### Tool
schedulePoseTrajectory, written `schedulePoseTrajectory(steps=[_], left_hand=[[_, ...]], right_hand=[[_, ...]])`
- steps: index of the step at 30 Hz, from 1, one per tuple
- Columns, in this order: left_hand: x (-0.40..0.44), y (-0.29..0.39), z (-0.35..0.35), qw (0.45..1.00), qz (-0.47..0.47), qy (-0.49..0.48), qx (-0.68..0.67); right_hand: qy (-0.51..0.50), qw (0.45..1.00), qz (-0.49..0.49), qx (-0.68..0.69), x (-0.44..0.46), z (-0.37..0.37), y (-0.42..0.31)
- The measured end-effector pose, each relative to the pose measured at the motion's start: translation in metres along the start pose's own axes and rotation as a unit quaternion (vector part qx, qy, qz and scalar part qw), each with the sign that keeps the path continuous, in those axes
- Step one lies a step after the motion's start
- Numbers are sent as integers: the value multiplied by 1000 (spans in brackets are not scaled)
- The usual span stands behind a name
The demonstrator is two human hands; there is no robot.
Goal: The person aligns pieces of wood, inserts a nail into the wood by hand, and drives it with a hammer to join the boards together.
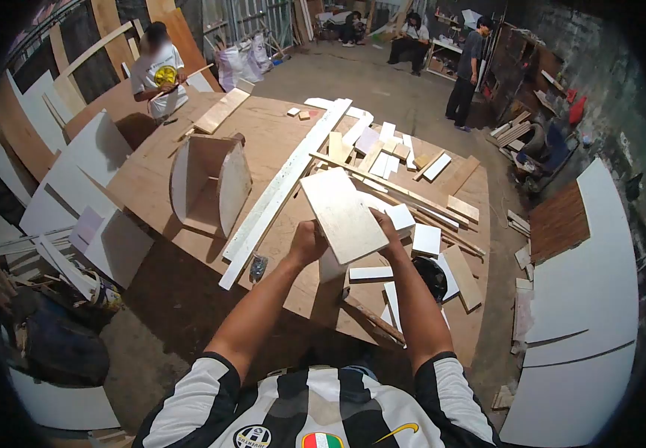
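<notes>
Both my hands grip a pale rectangular wooden board [344, 215] above the near part of the worktable. My left hand [308, 243] is closed on its left edge. On the opposite edge, the fingers of my right hand [387, 228] are wrapped round it, partly hidden. Below the board, a light panel [331, 266] shows; whether it is joined to the board I cannot tell. A wooden-handled tool [373, 319] lies near the table edge, its head hard to make out. Left of my left hand rests a small dark plastic packet [259, 267].
A curved wooden box frame [211, 187] stands on the worktable [151, 175], beside a long white plank [285, 194]. Several offcuts [412, 153] and a black round object [431, 278] lie to the right. A person [162, 71] stands across the table; several others are farther back.
</notes>
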State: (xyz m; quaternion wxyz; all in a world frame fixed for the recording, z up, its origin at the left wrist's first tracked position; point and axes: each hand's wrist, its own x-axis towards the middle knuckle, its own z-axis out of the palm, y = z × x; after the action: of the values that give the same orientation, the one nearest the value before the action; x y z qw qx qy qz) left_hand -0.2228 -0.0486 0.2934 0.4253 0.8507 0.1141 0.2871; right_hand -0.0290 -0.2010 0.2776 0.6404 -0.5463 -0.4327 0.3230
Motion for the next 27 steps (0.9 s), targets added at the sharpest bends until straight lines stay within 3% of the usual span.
schedulePoseTrajectory(steps=[3,5,7,8,9,10,11,13,14,19,27], left_hand=[[-6,4,14,997,10,65,30],[-11,2,25,975,74,177,113],[-13,3,35,974,70,207,57],[-13,3,40,968,39,233,85],[-13,4,43,964,24,246,99],[-13,5,46,959,9,259,111],[-14,7,49,956,-14,264,130],[-13,4,53,952,-34,268,146],[-12,-1,54,959,1,257,119],[-5,6,55,971,69,231,5],[3,-1,54,989,-39,142,4]], right_hand=[[75,989,-87,-92,-9,10,-35],[199,979,21,-33,-15,-9,-38],[226,972,32,57,-24,-21,-61],[212,976,16,-44,-27,-20,-78],[211,976,17,-47,-29,-12,-96],[148,963,-34,-223,-31,1,-111],[80,914,-83,-390,-32,14,-125],[-7,862,-75,-502,-28,42,-156],[-21,824,-64,-563,-22,45,-145],[-58,770,17,-635,1,60,-144],[-81,763,18,-641,6,52,-146]])
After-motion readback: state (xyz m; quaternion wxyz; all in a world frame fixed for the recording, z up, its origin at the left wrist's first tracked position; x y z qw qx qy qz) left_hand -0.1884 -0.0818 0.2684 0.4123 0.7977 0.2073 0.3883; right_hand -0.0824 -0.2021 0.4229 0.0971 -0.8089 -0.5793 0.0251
